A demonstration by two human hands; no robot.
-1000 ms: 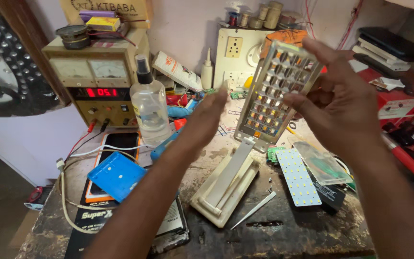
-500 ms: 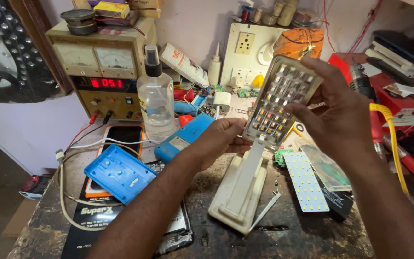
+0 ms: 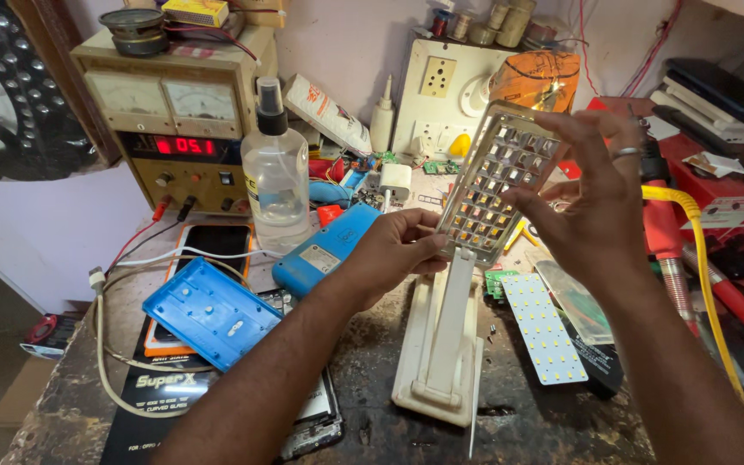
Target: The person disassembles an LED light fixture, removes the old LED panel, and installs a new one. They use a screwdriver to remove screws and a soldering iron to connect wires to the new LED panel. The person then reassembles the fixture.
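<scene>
A cream desk lamp stands on the workbench, its base (image 3: 441, 344) flat on the dark surface and its head (image 3: 497, 185) raised, showing a chrome reflector grid of small square cells. My left hand (image 3: 393, 254) pinches the lower left edge of the lamp head. My right hand (image 3: 596, 202) holds the head's right side, fingers spread behind and beside it, a ring on one finger. A loose white LED board (image 3: 546, 327) lies on the bench right of the base, next to a clear cover (image 3: 574, 301).
A bench power supply (image 3: 174, 120) with a red display stands back left, a clear spray bottle (image 3: 275, 176) beside it. Blue plastic cases (image 3: 213, 312) (image 3: 325, 250), a phone, cables, a white socket board (image 3: 445, 95) and a yellow hose (image 3: 699, 258) crowd the bench.
My left hand came from open in front of the lamp to gripping the head's lower edge. The lamp head dropped lower and closer, with my right hand still on it.
</scene>
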